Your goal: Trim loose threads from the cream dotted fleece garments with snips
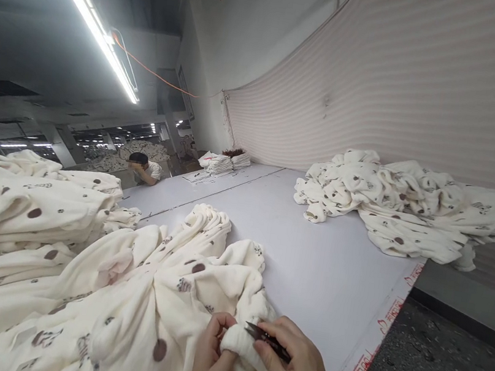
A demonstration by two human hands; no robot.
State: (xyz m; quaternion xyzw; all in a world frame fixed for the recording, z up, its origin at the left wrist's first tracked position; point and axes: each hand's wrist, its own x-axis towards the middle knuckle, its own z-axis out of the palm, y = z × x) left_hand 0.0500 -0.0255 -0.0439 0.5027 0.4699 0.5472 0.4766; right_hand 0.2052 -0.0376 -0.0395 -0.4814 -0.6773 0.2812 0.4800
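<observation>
My left hand pinches a rolled edge of a cream fleece garment printed with brown dots and small figures. Between the thumb and fingers of my right hand is a pair of small dark thread snips. Their pointed tips lie close to the held edge, just right of my left fingers; I cannot tell whether they touch the fabric. The rest of the garment spreads in loose folds across the table's near side.
More of the same printed fleece is heaped at the left and at the far right of the white table. Stacked papers or cloths lie at the far end. A person leans at the table's far left. A striped cloth hangs behind.
</observation>
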